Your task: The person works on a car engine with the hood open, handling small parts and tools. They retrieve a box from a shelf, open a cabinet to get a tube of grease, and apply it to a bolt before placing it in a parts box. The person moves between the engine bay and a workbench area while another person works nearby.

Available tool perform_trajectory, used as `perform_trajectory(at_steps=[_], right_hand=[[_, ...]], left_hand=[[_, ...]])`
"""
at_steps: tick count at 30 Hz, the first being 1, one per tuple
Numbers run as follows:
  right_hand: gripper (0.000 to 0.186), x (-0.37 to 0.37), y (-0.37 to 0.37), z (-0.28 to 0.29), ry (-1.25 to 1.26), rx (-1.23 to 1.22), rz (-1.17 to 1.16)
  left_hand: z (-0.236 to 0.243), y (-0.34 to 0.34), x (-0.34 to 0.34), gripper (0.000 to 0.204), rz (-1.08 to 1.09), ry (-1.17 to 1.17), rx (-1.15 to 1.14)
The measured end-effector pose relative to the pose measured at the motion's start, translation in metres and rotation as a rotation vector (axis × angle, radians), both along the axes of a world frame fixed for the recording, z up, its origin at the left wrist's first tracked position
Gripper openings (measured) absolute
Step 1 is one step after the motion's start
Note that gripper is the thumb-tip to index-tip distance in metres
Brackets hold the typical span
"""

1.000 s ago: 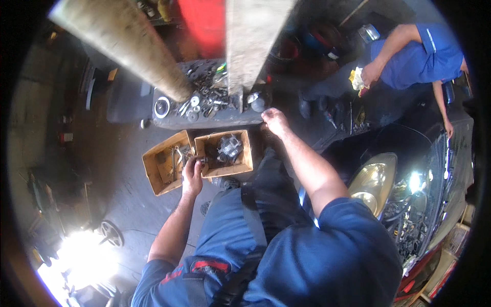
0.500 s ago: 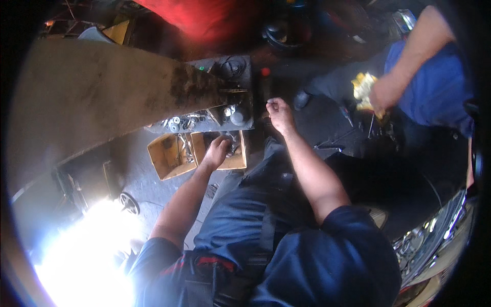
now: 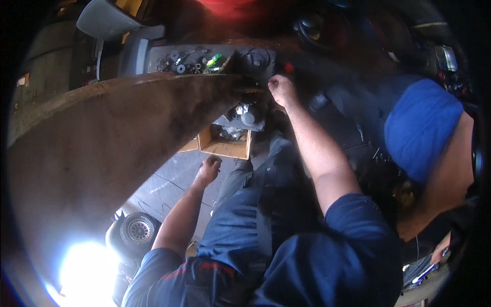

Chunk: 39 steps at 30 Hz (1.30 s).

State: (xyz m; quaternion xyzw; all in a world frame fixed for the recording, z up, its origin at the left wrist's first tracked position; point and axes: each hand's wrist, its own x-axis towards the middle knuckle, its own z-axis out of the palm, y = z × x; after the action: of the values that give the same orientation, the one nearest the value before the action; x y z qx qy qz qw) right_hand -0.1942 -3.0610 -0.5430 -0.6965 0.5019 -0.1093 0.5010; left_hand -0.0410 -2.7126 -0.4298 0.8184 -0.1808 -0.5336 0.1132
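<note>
My right hand [image 3: 282, 89] is closed, thumb and fingers pinched together, beside the narrow end of a long brown, stained panel [image 3: 117, 112]. Anything in that pinch is too small to make out. Lower down, my left hand [image 3: 209, 170] hangs just below an open cardboard box [image 3: 225, 149] with metal parts [image 3: 231, 133] inside. Its fingers are curled in, and what they may hold is hidden. Between the box and the panel's tip, a round grey piece [image 3: 248, 119] lies on the dark bench corner.
Beyond the panel, a bench top [image 3: 158, 56] carries washers, small parts and a bright green item [image 3: 214, 60]. A grey chair [image 3: 105, 20] stands far left, a wheel [image 3: 139, 229] lower left. At right, a co-worker in a blue shirt [image 3: 422, 128] leans close.
My left hand has come out of the cardboard box toward me. My right hand has moved farther away, to the panel's tip. The view has shifted, and the co-worker's yellow-white cloth no longer shows.
</note>
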Motion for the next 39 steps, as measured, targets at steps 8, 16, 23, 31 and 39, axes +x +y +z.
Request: perform_trajectory(at_steps=[8, 16, 23, 31, 39], right_hand=[[0.020, 0.053, -0.005, -0.020, -0.063, -0.033, 0.078], [0.020, 0.060, 0.001, -0.010, -0.143, 0.078, 0.079], [0.016, 0.051, 0.001, 0.004, -0.215, 0.150, 0.047], [0.021, 0.051, 0.019, 0.043, -0.264, 0.081, 0.070], [0.022, 0.037, 0.025, 0.061, -0.286, 0.056, 0.147]], left_hand=[[0.011, 0.027, -0.007, 0.025, 0.203, 0.081, 0.081], [0.016, 0.027, -0.017, 0.030, 0.343, 0.021, 0.098], [-0.024, 0.032, 0.022, 0.033, -0.156, -0.384, -0.104], [0.013, 0.026, -0.025, 0.035, 0.447, -0.023, 0.077], [0.028, 0.020, -0.051, 0.036, 0.573, 0.047, 0.129]])
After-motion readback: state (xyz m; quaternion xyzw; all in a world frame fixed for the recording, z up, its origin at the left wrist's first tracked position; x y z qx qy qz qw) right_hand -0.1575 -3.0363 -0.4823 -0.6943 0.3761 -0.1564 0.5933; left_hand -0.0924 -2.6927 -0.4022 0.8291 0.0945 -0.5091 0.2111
